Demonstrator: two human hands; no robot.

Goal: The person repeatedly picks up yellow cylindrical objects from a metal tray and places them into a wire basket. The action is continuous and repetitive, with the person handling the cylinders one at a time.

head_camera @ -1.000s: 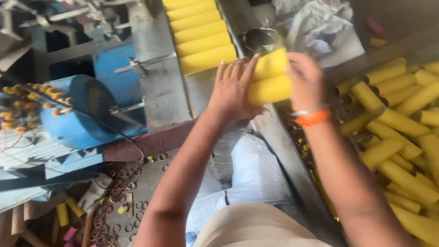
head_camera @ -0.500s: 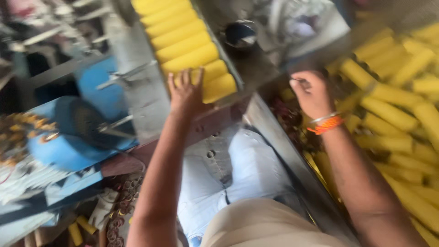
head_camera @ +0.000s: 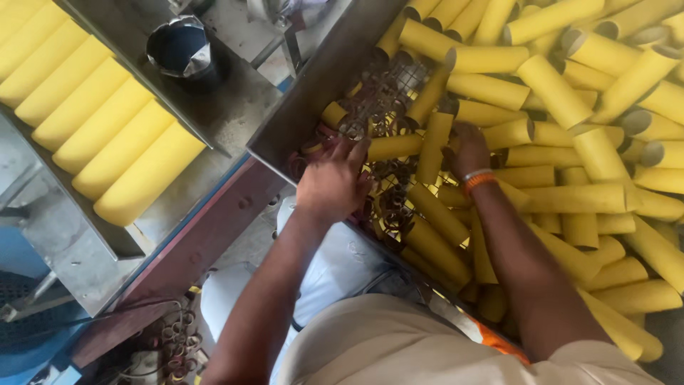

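A metal bin [head_camera: 313, 85] on the right is heaped with yellow cardboard tubes [head_camera: 556, 93]. My left hand [head_camera: 333, 187] reaches over the bin's near edge, fingers spread, touching a yellow tube [head_camera: 395, 146] that lies among thin cut rings [head_camera: 388, 203]. My right hand [head_camera: 467, 148], with an orange wristband [head_camera: 479, 180], is palm down deeper in the pile, fingers partly buried between tubes; I cannot tell whether it grips one. On the left, a row of yellow tubes [head_camera: 107, 135] lies side by side in a sloped metal tray [head_camera: 85, 235].
A dark metal cup [head_camera: 182, 50] stands on the grey machine top between tray and bin. A reddish-brown beam [head_camera: 206, 242] runs below the tray. Blue machine parts [head_camera: 21, 335] sit at lower left. Loose rings [head_camera: 174, 342] lie on the floor. My lap is below.
Both hands left the tray, where they set down yellow tubes, and swung right into the bin. The view followed to the right.
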